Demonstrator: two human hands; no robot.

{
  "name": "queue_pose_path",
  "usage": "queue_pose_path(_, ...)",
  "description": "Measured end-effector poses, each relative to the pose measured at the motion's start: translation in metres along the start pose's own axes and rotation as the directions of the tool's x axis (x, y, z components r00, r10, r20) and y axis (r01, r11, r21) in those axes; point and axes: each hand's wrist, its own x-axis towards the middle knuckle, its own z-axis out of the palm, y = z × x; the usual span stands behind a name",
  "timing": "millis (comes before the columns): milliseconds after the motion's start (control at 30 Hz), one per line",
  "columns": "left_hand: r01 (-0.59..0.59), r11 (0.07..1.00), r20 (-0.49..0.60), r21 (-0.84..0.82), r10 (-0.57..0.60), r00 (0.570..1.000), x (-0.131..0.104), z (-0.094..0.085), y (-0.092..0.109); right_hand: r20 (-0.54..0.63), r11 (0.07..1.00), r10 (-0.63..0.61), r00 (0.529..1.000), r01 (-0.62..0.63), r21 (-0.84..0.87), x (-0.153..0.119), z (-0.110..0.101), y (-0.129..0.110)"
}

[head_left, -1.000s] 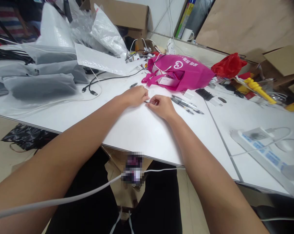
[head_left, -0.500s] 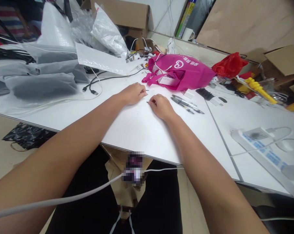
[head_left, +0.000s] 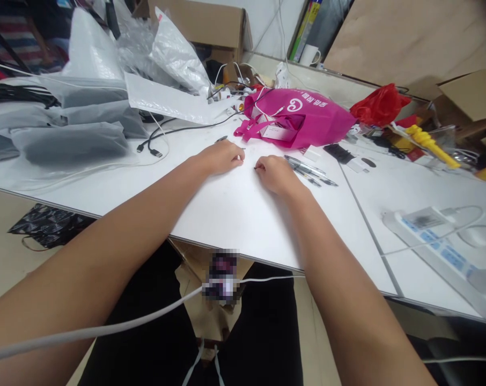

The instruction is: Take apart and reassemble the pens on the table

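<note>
The right hand (head_left: 272, 172) is on the near side of the pink bag (head_left: 323, 120). Its thumb and first finger are pinched shut on a small dark thing (head_left: 256, 168). Only a little tip pokes out, so it is hard to tell what it is. The other fingers are curled in.

The left hand (head_left: 222, 158) is also nearer than the pink bag, and a bit to its left. Its fingers are bent and close together, low over the white table (head_left: 235, 214). A dark pen (head_left: 221, 139) peeks out behind this hand, but you cannot tell if the fingers hold it. The two hands do not touch.

Some pens (head_left: 313, 170) lie side by side just in front of the pink bag, beside the right hand. Black cords (head_left: 156, 152) with plugs lie to the left of the bag. Farther left of it are puffy grey packs (head_left: 70, 147).

To the right of the pink bag are a red bag (head_left: 382, 104) and a twisty yellow thing (head_left: 432, 146). A white power strip (head_left: 440, 246) is also to its right, but nearer. Behind the pink bag, a white mug (head_left: 308, 56) stands on a ledge. A big brown box (head_left: 198, 24) is behind it too, to the left.
</note>
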Motion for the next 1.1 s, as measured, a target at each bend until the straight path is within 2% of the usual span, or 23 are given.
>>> queue_pose_path(200,-0.027,0.998,0.094,0.048,0.023,0.995,-0.003,-0.009,0.014,0.034,1.0,0.009,0.999,-0.01,0.027,-0.001,-0.004,0.007)
queue_pose_path(333,-0.036,0.995,0.09,0.093,0.028,0.996,-0.002,-0.007,0.023,0.016,0.999,0.033,0.999,-0.033,-0.003,-0.001,0.004,0.006)
queue_pose_path(533,-0.067,0.983,0.068,0.17,0.056,0.996,0.001,-0.002,0.025,-0.037,0.979,0.094,0.995,-0.086,0.183,0.003,0.009,-0.001)
queue_pose_path(633,-0.025,0.996,0.04,0.086,0.021,0.999,0.001,0.003,0.021,-0.008,0.973,0.07,0.997,-0.067,0.22,0.005,0.006,-0.005)
queue_pose_path(733,0.002,0.997,0.015,-0.074,-0.001,1.0,0.002,0.007,0.013,-0.011,0.973,0.044,0.999,-0.04,0.228,0.005,0.008,-0.004)
queue_pose_path(833,0.042,0.972,-0.106,-0.233,-0.068,0.992,0.004,0.004,-0.004,-0.041,0.969,0.049,0.998,-0.037,0.245,0.006,0.011,0.0)
queue_pose_path(867,0.087,0.958,-0.188,-0.272,-0.142,0.972,0.005,0.001,-0.012,-0.053,0.966,0.056,0.997,-0.04,0.255,0.007,0.012,0.001)
queue_pose_path(900,0.152,0.942,-0.27,-0.3,-0.236,0.933,0.005,-0.003,-0.022,-0.068,0.963,0.066,0.996,-0.045,0.264,0.007,0.013,0.002)
queue_pose_path(933,0.223,0.921,-0.366,-0.318,-0.337,0.868,0.005,-0.007,-0.032,-0.084,0.961,0.078,0.993,-0.052,0.272,0.008,0.014,0.003)
queue_pose_path(967,0.301,0.895,-0.448,-0.329,-0.428,0.785,0.005,-0.011,-0.042,-0.099,0.958,0.092,0.991,-0.061,0.279,0.009,0.015,0.003)
queue_pose_path(1000,0.372,0.865,-0.489,-0.338,-0.499,0.716,0.004,-0.014,-0.052,-0.112,0.956,0.106,0.988,-0.07,0.285,0.009,0.015,0.003)
queue_pose_path(1067,0.431,0.844,-0.509,-0.319,-0.536,0.673,0.0,-0.014,-0.066,-0.126,0.953,0.124,0.984,-0.083,0.293,0.01,0.017,0.003)
queue_pose_path(1100,0.435,0.855,-0.491,-0.284,-0.519,0.699,-0.001,-0.012,-0.069,-0.128,0.952,0.126,0.984,-0.083,0.296,0.011,0.018,0.002)
